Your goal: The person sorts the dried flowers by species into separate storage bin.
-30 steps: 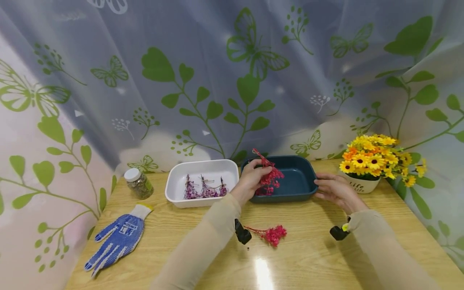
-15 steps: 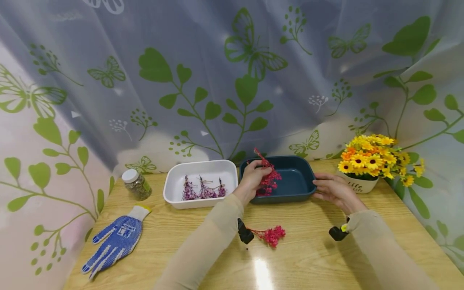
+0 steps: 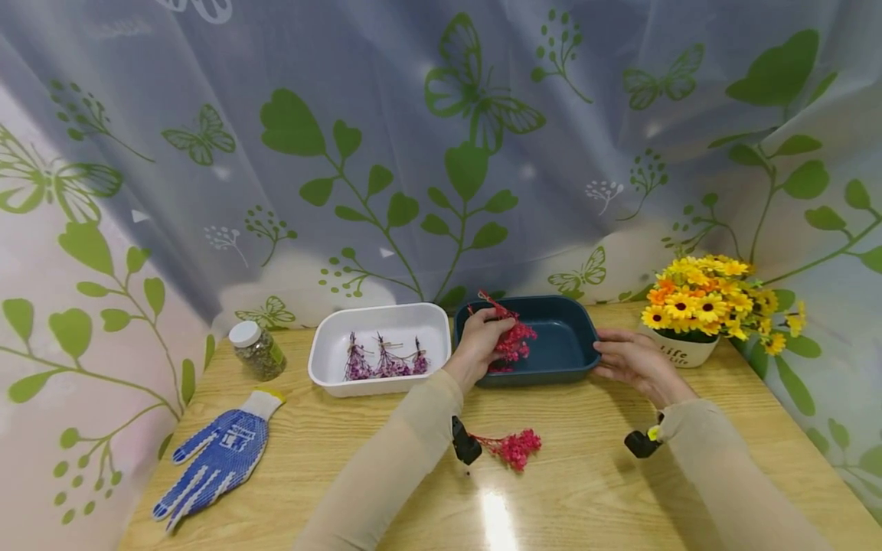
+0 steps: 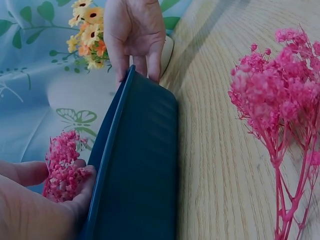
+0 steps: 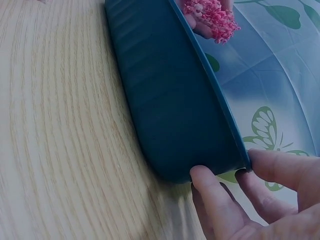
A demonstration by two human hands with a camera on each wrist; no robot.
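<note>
My left hand (image 3: 477,344) holds a bunch of pink-red dried flowers (image 3: 515,341) over the left part of a dark blue tray (image 3: 561,373). The flower heads point toward me and the stems rise away behind the fingers. In the left wrist view the flower cluster (image 4: 66,170) shows between thumb and fingers, just past the tray's rim. At the tray's right end, my right hand (image 3: 637,361) grips the rim, its fingertips (image 5: 202,175) against the outer wall. A second pink-red bunch (image 3: 518,448) lies on the table in front, close to the left wrist camera.
Left of the blue tray stands a white tray (image 3: 331,386) with several small purple dried-flower bundles (image 3: 391,366). Farther left are a lidded jar (image 3: 259,350) and a blue-white glove (image 3: 223,455). A pot of yellow flowers (image 3: 699,314) stands right, and a patterned curtain (image 3: 386,92) hangs behind.
The held bunch has tilted a little, its stem ends now lower behind the left hand. The right hand stays at the tray's end; the head view has shifted slightly.
</note>
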